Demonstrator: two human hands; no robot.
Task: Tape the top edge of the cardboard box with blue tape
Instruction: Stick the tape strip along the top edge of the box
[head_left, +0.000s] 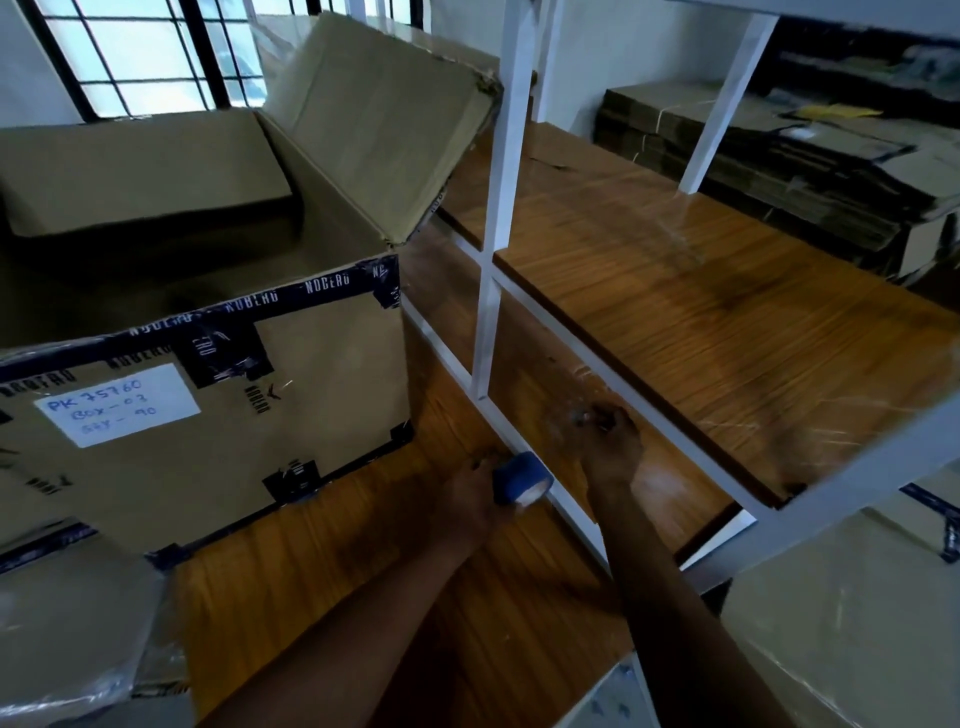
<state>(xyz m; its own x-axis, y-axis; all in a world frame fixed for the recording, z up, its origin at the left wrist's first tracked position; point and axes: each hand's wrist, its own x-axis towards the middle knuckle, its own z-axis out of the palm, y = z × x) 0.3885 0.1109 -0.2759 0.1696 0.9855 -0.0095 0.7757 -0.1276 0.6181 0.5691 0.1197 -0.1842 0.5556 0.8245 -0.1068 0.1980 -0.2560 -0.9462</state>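
Cardboard box (291, 374) sits open on the wooden table (322, 587), filling the left half of the view, its flaps standing up and one folded inward. Dark printed tape (218, 317) already runs along the top edge of its near wall, with more patches at the corners and lower edge. A white label (117, 404) with blue handwriting is stuck on that near wall, toward the left.

Just right of the box's lower corner, the left hand (475, 501) grips a roll of blue tape (522, 478), its fingers curled round the roll, which is held low over the table beside a white rail. The right hand (610, 441) is a little further right and higher, its fingers bunched together at the tips and pinching what looks like a clear, crinkled strip (574, 410); the blur leaves it unclear whether that strip comes off the roll. Both forearms reach in from the bottom of the view.

A white metal rack (498, 208) stands to the right of the box, one upright rising just beside the box's raised flap. Its wooden shelf (701, 312) carries a stack of flattened cardboard (779, 171) at the far end. Another taped carton (857, 623) shows at the lower right, and a barred window (140, 57) lies behind the box
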